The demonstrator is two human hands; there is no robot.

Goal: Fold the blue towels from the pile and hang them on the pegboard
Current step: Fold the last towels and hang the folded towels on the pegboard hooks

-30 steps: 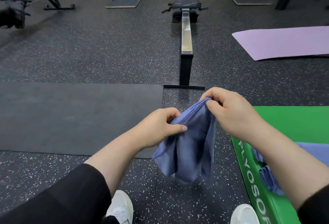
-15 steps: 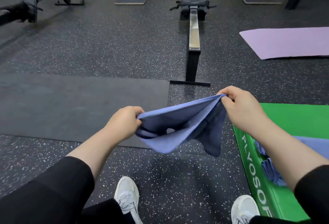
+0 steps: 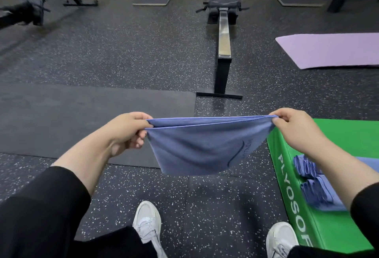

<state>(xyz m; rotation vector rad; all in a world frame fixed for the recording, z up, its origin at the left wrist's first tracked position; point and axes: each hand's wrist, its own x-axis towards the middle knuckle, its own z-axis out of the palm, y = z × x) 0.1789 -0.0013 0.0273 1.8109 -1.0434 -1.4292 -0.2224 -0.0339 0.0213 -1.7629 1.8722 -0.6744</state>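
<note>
A blue towel (image 3: 203, 147) hangs stretched in the air in front of me, doubled over so two edges run along its top. My left hand (image 3: 127, 130) pinches its left top corner and my right hand (image 3: 295, 126) pinches its right top corner. A dark curved logo shows on the towel's lower right. To my right, a pile of blue towels (image 3: 315, 184) lies on a green plyo box (image 3: 338, 136), partly hidden by my right forearm. No pegboard is in view.
A rowing machine (image 3: 223, 38) runs straight ahead on the speckled rubber floor. A black mat (image 3: 82, 118) lies at left, a purple mat (image 3: 332, 50) at far right. Equipment stands line the back wall. My white shoes (image 3: 147, 225) are below the towel.
My hands have moved apart, left hand going left and right hand right. The bunched towel has been pulled out flat and taut between them.
</note>
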